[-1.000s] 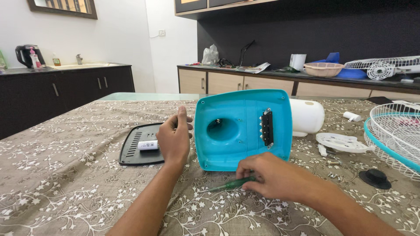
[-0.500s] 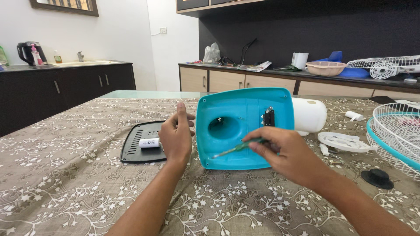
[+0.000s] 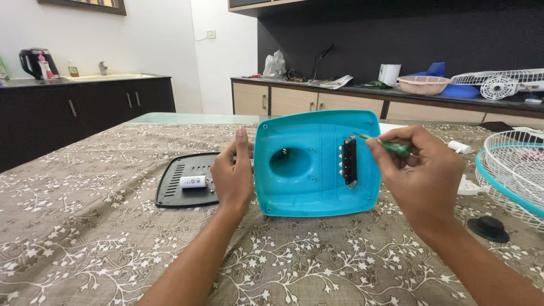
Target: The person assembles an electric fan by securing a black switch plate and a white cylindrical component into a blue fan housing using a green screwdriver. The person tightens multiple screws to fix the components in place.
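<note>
A: Where is the turquoise fan base cover (image 3: 314,167)?

B: Standing on edge on the desk (image 3: 85,226), hollow side facing the person. It looks like light, stiff moulded plastic, smooth enough to slide on the cloth, so the rim is the sensible place to hold.

A: And the hands?

B: The left hand (image 3: 232,173) is clasped on the cover's left edge, thumb up. The right hand (image 3: 422,170) pinches a green-handled screwdriver (image 3: 385,144), its tip at the top of the black switch block (image 3: 348,161). A black vented plate (image 3: 184,184) lies just beside the left hand.
</note>
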